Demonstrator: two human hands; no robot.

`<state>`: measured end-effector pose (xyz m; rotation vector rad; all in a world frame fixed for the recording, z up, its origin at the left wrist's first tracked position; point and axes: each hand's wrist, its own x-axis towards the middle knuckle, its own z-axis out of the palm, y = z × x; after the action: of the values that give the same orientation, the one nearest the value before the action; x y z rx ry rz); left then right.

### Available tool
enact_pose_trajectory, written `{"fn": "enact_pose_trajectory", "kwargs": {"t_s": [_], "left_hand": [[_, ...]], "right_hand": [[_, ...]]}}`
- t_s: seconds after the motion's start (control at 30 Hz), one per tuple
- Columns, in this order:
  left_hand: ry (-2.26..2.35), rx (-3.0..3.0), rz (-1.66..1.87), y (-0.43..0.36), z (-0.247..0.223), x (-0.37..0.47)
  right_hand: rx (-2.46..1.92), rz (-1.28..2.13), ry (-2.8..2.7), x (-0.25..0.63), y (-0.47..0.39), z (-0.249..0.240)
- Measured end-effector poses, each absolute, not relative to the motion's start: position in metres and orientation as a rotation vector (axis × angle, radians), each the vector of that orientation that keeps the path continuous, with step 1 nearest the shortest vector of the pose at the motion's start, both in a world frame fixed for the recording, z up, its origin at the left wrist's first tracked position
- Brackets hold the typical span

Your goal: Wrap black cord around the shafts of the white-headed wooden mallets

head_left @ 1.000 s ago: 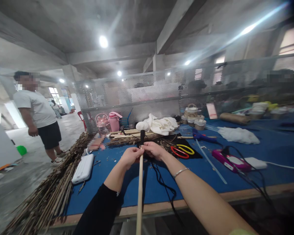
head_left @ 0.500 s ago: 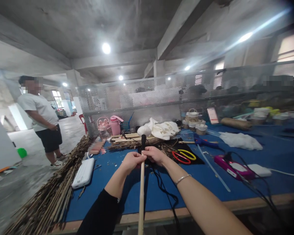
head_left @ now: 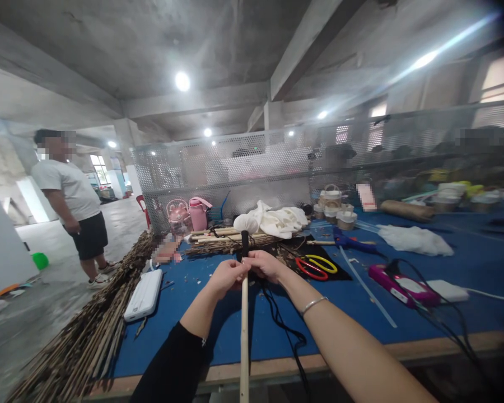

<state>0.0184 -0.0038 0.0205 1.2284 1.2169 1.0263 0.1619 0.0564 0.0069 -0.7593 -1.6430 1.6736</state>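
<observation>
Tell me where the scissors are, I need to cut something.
The red and yellow scissors lie on the blue table, just right of the right hand, left of the pink tool.

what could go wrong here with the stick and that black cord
1. The black cord trails off the table edge toward the person; it might snag and jerk the wrapping loose.
2. Both the left hand and right hand pinch the wooden stick near its black-wrapped top, so the long lower end is unsupported and may swing or twist.
3. The scissors lie close beside the right hand; a sideways pull could brush them.
</observation>
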Motion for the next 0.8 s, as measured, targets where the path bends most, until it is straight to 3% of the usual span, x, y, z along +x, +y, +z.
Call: {"fn": "enact_pose_trajectory", "kwargs": {"t_s": [0.2, 0.43, 0.8], "left_hand": [[1.269, 1.348, 1.047, -0.0001, 0.0174, 0.0147], [0.998, 1.193, 0.96, -0.0017, 0.0218, 0.0121], [1.218, 1.328, 1.045, 0.0012, 0.0164, 0.0126]], "right_hand": [[-0.827, 1.647, -1.653, 0.1604, 0.0566, 0.006], [-0.645, 1.8, -1.61, 0.1646, 0.052, 0.0123], [-0.81, 1.6, -1.68, 0.1612, 0.0577, 0.0058]]}}
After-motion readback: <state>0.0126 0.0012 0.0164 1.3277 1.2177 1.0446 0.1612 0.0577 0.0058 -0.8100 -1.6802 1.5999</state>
